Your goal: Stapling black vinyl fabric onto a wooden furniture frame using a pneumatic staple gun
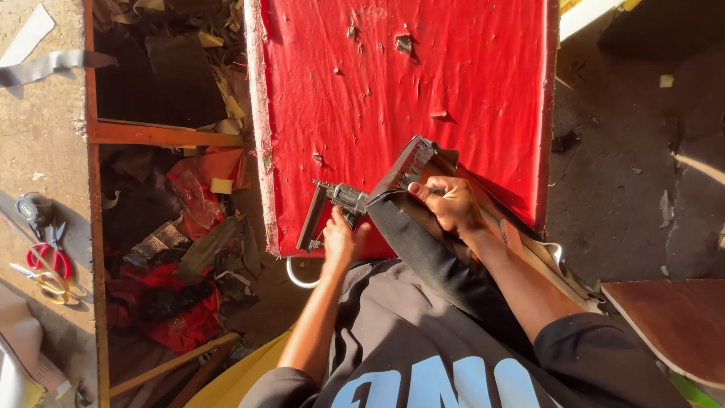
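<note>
workshop floor's a mess of scraps, with a red padded table point(453, 91) on top. at its near edge the left hand point(341, 240) is wrapped tight round a staple gun point(332, 208), while the right hand point(447, 202) pinches down dark fabric point(423, 257) over a wooden piece point(414, 160).

No packages, labels, signs or screens visible anywhere in view.
</note>
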